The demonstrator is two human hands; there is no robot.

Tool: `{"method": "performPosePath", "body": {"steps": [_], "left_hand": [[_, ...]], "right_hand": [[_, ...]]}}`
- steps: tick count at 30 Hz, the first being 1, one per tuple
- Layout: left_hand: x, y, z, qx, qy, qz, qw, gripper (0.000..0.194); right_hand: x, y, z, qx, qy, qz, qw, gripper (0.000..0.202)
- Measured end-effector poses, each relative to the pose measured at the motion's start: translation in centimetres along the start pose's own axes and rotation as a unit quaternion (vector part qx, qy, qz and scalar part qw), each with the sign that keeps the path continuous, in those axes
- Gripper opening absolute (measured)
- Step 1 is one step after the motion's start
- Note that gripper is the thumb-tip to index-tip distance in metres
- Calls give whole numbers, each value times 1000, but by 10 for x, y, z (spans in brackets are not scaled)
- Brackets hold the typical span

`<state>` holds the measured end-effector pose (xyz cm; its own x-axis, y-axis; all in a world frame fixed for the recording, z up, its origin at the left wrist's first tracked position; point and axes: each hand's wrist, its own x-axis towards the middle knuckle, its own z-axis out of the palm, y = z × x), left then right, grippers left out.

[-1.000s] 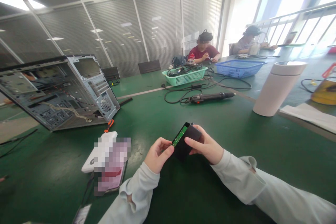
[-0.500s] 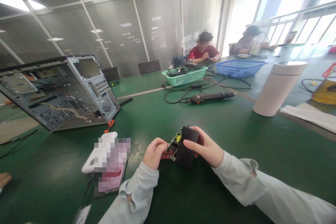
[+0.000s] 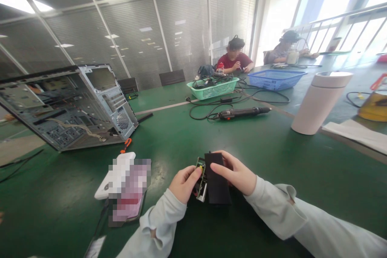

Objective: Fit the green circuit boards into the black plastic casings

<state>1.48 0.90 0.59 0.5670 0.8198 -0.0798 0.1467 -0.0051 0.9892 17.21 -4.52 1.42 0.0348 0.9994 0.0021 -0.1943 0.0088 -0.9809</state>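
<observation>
Here, the right hand (image 3: 240, 174) holds a black case (image 3: 218, 185), a basket (image 3: 215, 90) cables (image 3: 208, 82).

Long, pale grey fabric sleeves (image 3: 269, 207), with loose folds and small openings near the cuffs (image 3: 254, 189), leave both hands (image 3: 242, 175) bare.

Can count two bare hands, one left hand (image 3: 183, 185) and one right hand (image 3: 240, 173), plus one circuit board (image 3: 201, 163) and one small black box (image 3: 218, 185). Can likewise count one computer case (image 3: 123, 119), one power screwdriver (image 3: 242, 113), one pale tumbler (image 3: 321, 102) and two plastic baskets, one green basket (image 3: 222, 89) and one blue basket (image 3: 276, 82) (cannot number the tangled cables (image 3: 207, 82) in the green one). Further off, can make out two seated co-workers, one co-worker in red (image 3: 234, 59) and one co-worker in grey (image 3: 279, 52), and at least two dark chairs (image 3: 172, 77).
</observation>
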Motion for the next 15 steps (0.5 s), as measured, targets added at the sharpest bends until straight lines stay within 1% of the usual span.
{"method": "performPosePath", "body": {"steps": [2, 4, 5, 7, 9, 11, 13, 15], "left_hand": [[1, -1, -1, -2, 26, 4, 1000, 44], [3, -2, -4, -17, 49, -7, 999, 51], [5, -3, -5, -29, 56, -17, 998, 55], [7, -4, -8, -61, 55, -46, 996, 62], [10, -5, -12, -109, 55, -72, 990, 64], [13, -7, -16, -177, 63, -87, 978, 60], [15, -7, -21, -252, 70, -94, 961, 54], [16, -5, -25, -311, 78, -93, 943, 50]], "right_hand": [[2, -2, -3, 13, 41, 41, 998, 49], [5, -4, -5, 56, 82, 98, 990, 36], [6, -5, -7, 82, 94, 126, 984, 29], [7, -9, -8, 121, 93, 171, 973, 19], [6, -14, -8, 141, 84, 200, 966, 21], [4, -21, -8, 199, 90, 215, 952, 25], [1, -28, -6, 283, 99, 216, 929, 25], [-2, -32, -5, 352, 97, 219, 905, 24]]}}
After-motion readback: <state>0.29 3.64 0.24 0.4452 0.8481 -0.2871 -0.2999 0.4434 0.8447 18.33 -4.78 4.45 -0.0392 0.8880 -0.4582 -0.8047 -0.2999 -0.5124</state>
